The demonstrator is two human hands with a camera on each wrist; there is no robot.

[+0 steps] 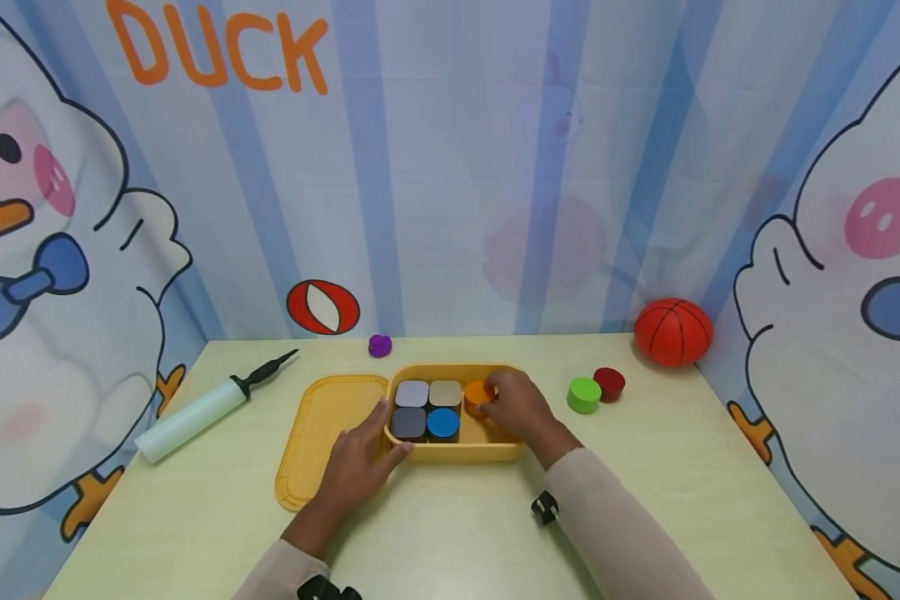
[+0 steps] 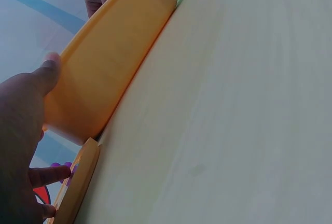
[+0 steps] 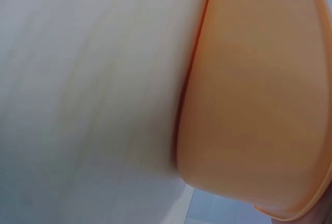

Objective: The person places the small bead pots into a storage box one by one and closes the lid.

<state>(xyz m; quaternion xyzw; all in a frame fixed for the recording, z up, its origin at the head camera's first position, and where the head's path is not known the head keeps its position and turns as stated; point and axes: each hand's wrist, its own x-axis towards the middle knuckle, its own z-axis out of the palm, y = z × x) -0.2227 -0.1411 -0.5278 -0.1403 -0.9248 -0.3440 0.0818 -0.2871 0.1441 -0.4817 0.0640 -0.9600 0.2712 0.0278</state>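
Over to the far left of the left hand, a pale mint cylindrical pump with a black nozzle [image 1: 191,421] is left lying. A flat yellow rectangular lid [image 1: 300,458] is partly covered by the left hand [image 1: 356,458], which is held loose, fingers spread, thumb against the yellow rectangular box [image 1: 465,452]. That thumb on the box's outer wall is best seen from the left wrist; whether the lid is touched by the other fingers can't be told. A small purple lumpy object [image 1: 379,346] is seen beyond the left hand.

Between the hands, a pale lilac square block [image 1: 412,393], a dark grey square block [image 1: 408,424], a beige square block [image 1: 446,393] and a blue round block [image 1: 443,425] are shown inside the box by the head view only; they're blocked by the wall in both wrist views. An orange round block [image 1: 476,399] is pinched, inside the box, by the right hand [image 1: 521,410] and partly hidden by it.

Right of that hand, a bright green round block [image 1: 584,395] and a dark red round block [image 1: 610,384] are set close together, with a red ball with black seams [image 1: 673,332] farther off.
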